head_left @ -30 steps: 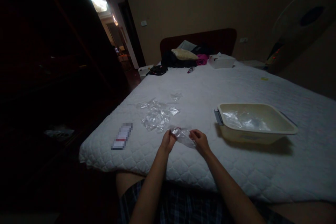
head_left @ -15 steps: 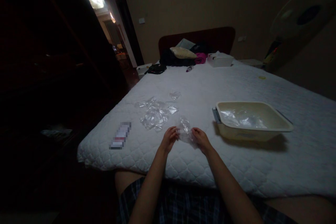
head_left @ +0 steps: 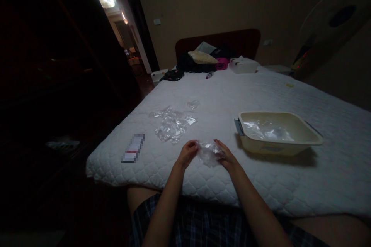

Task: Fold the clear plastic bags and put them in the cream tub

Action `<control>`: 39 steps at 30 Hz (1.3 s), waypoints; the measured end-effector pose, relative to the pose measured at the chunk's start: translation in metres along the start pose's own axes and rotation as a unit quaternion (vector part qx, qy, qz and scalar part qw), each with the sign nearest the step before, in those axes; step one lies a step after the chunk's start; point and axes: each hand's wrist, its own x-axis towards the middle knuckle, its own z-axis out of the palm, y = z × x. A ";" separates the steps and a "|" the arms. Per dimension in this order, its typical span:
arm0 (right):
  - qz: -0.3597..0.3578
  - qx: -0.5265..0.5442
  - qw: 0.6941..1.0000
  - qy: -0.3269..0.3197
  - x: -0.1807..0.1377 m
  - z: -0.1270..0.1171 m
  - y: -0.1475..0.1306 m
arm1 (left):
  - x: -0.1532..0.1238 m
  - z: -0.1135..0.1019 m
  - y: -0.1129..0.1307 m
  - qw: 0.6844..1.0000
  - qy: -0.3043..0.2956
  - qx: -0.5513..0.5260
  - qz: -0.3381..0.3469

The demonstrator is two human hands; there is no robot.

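Between my two hands is a crumpled clear plastic bag, just above the near part of the bed. My left hand pinches its left edge with the fingers closed. On the other side my right hand grips the bag, its fingers curled around the plastic and partly hidden. A loose pile of clear plastic bags lies beyond my left hand, with a single small bag just past it. To the right stands a cream plastic basin with grey handles, holding more clear plastic.
White quilted bedding covers the bed. A blurred-out flat object lies at the left edge. Toward the headboard are a pillow, a magenta roll, a white box and a black bag. A fan stands at right.
The bag between my hands has gone from standing tall to bunched and spread sideways. My right hand has shifted slightly right; the pile and basin look the same.
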 end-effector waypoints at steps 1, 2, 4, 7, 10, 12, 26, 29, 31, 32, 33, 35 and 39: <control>-0.004 -0.017 1.000 0.000 0.000 0.001 0.001 | -0.001 0.000 0.001 1.000 -0.006 -0.006 0.002; -0.011 -0.032 0.999 0.001 -0.001 0.003 0.001 | -0.001 0.001 0.002 1.000 -0.013 -0.012 0.003; -0.025 -0.051 0.998 0.007 -0.002 0.006 0.002 | -0.003 0.002 0.004 1.000 -0.028 -0.008 -0.006; -0.034 -0.071 0.997 0.005 -0.004 0.008 0.004 | -0.004 0.003 0.005 0.999 -0.023 0.020 -0.029; -0.029 -0.090 0.996 0.001 -0.004 0.008 0.005 | -0.003 0.001 0.004 0.999 0.020 0.022 -0.025; -0.035 -0.084 0.996 -0.001 -0.003 0.008 0.005 | -0.001 0.000 0.002 0.998 0.057 0.010 -0.004; -0.073 -0.259 0.955 -0.125 -0.010 0.021 0.017 | 0.006 0.014 -0.009 0.984 0.112 0.130 0.055; -0.080 -0.237 0.964 -0.086 -0.008 0.019 0.019 | 0.003 0.013 -0.003 0.990 0.118 0.080 0.016; -0.078 -0.178 0.980 -0.047 -0.005 0.016 0.016 | 0.002 0.011 0.001 0.993 0.118 0.020 -0.013; -0.076 -0.142 0.987 -0.028 -0.004 0.014 0.014 | 0.002 0.010 0.002 0.994 0.112 -0.005 -0.020; -0.073 -0.109 0.991 -0.014 -0.003 0.012 0.012 | 0.002 0.009 0.003 0.994 0.104 -0.023 -0.021; -0.065 -0.063 0.996 0.003 -0.002 0.010 0.009 | 0.001 0.007 0.003 0.996 0.089 -0.030 -0.008; -0.056 -0.018 0.998 0.014 -0.004 0.010 0.004 | -0.003 0.007 0.000 0.998 0.053 0.007 0.018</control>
